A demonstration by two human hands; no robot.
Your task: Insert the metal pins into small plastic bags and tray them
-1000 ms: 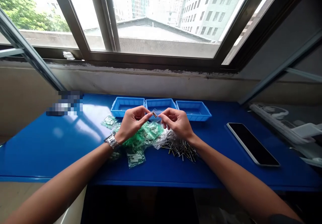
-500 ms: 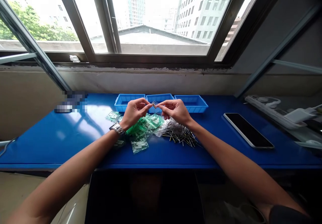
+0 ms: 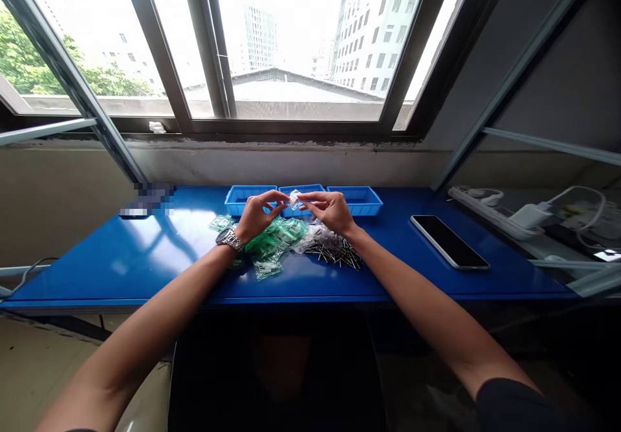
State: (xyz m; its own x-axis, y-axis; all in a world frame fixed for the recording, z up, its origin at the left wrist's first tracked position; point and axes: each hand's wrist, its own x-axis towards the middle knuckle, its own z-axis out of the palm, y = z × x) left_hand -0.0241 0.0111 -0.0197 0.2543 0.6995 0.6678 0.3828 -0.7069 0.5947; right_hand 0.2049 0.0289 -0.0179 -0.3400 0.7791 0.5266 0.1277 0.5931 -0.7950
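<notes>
Between my hands, above the table and in front of the blue trays, is a small clear plastic bag (image 3: 294,200). My left hand (image 3: 259,214) is closed, thumb and forefinger pinched at the bag's left side. From the other side my right hand (image 3: 333,212) pinches the bag with its thumb and fingers. What the bag holds cannot be made out. Below the hands lies a heap of green plastic packets (image 3: 274,241). Beside it, under my right hand, are clear plastic bags (image 3: 315,238) and a pile of thin black and metallic rods (image 3: 337,254).
Three blue trays stand in a row behind my hands: left (image 3: 235,207), middle (image 3: 315,191) and right (image 3: 366,208). A phone (image 3: 449,241) lies at the right, near a power strip (image 3: 495,215) with a white charger. A blurred object (image 3: 150,199) sits at the back left.
The bag between my fingers has turned and now shows as a crumpled, shiny piece; the dark and gold strip in it no longer shows. The whole view has shifted slightly.
</notes>
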